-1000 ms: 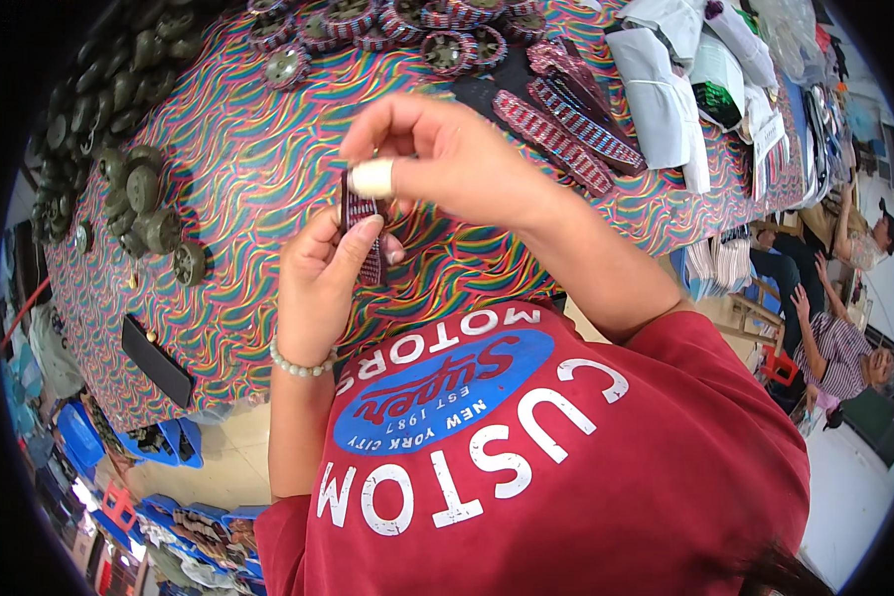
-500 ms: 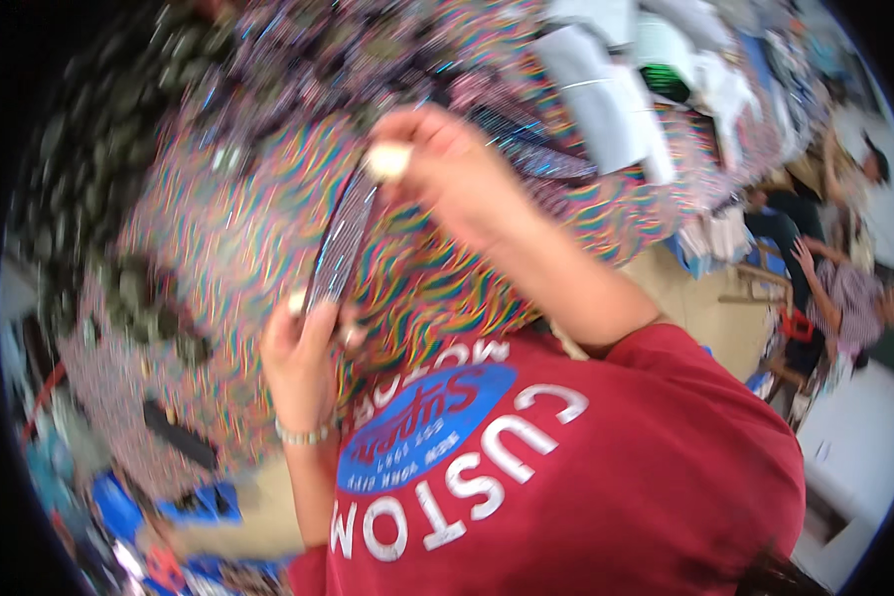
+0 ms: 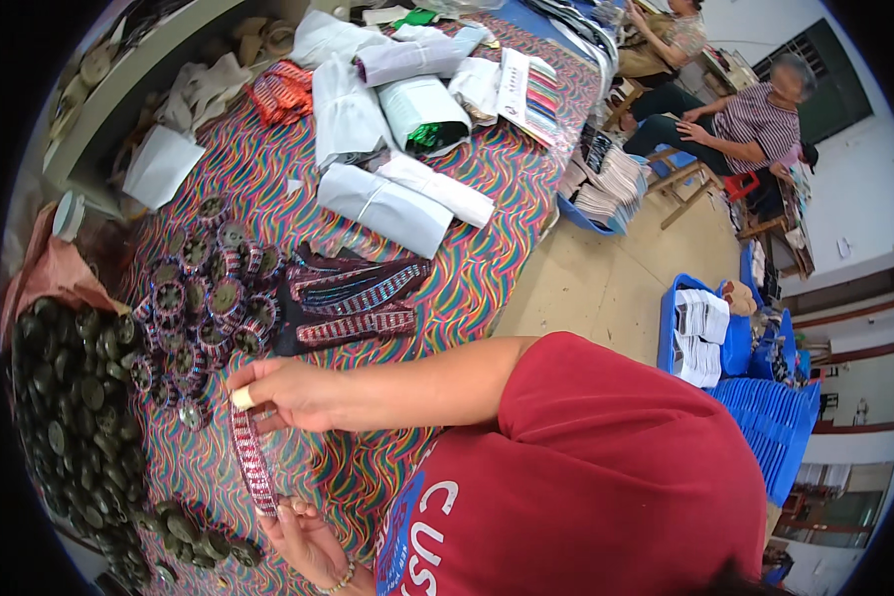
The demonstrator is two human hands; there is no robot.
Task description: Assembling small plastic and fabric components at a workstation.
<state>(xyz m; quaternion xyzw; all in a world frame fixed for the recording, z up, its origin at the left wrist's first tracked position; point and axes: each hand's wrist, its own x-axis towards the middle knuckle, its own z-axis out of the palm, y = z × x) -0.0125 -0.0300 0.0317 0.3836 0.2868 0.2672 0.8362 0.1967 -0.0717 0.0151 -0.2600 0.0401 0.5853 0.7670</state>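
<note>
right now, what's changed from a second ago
The left hand and right hand have drawn apart, so a longer stretch of the beaded strip shows between them. The view swung right, shifting the pale wrapped rolls left in the picture. Both hands still hold the strip; the folded strips still lie on the table.

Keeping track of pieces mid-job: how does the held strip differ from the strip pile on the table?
The held strip is a single piece; the strip pile has several. The held strip is spread lengthwise between the right hand and left hand; no hand touches the strip pile. Both show dark red with glittery rows.
</note>
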